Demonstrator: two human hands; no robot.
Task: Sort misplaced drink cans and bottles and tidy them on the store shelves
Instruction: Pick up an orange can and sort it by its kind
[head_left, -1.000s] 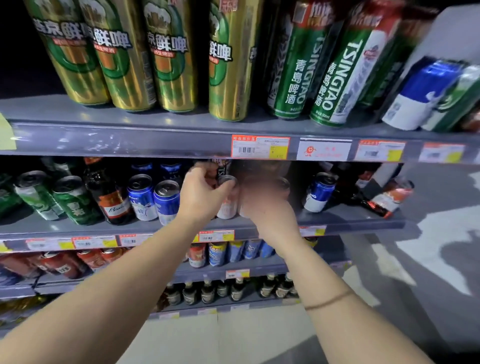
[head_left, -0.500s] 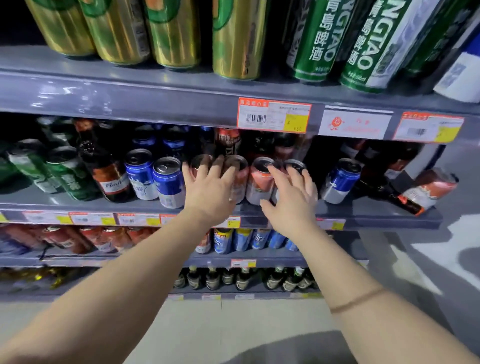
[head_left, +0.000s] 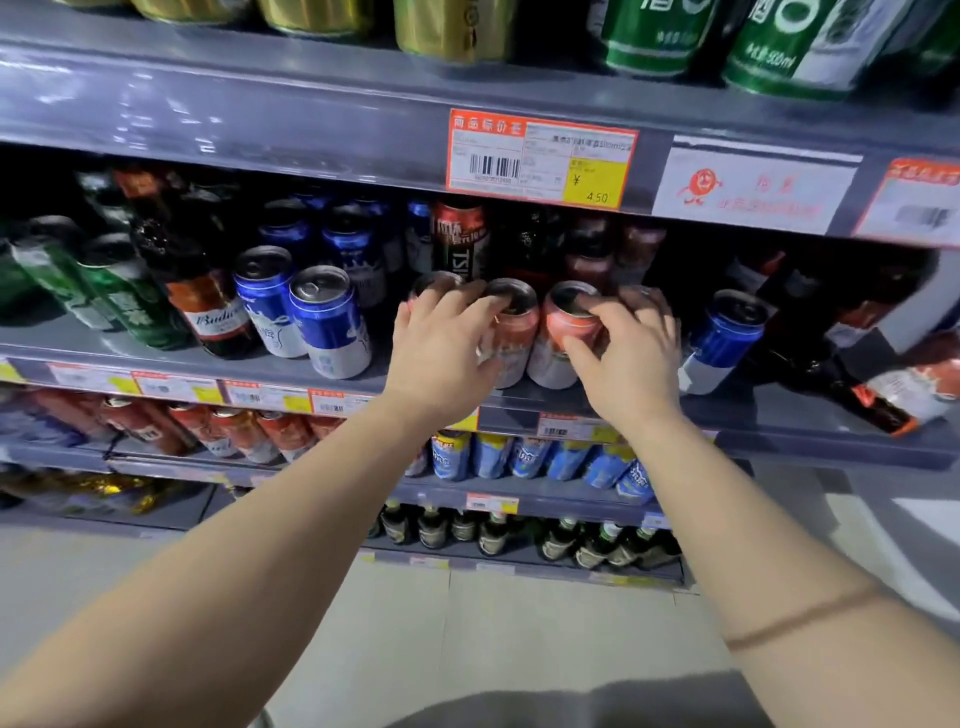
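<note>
Both bare forearms reached up from the lower frame to the grey metal middle shelf (head_left: 779, 410). The left hand (head_left: 441, 348) lay over the short red-and-white drink cans (head_left: 511, 332) at the shelf's front edge, fingers spread across two lids and thumb low against a can side; whether it truly gripped could not be told. The right hand (head_left: 628, 353) curled round the neighbouring red-and-white can, fingertips hooked on its lid rim and thumb on its wall, a hold judged suited to squaring the can into its row. The hands sat just apart, one can between them. Left of the hands stood two blue-and-white cans (head_left: 327, 322), then a brown glass bottle (head_left: 208, 306) among leaning green cans (head_left: 124, 296), judged misplaced. Right, a lone blue can (head_left: 724, 338) tilted. Behind the row stood a taller dark red can (head_left: 460, 239)
</note>
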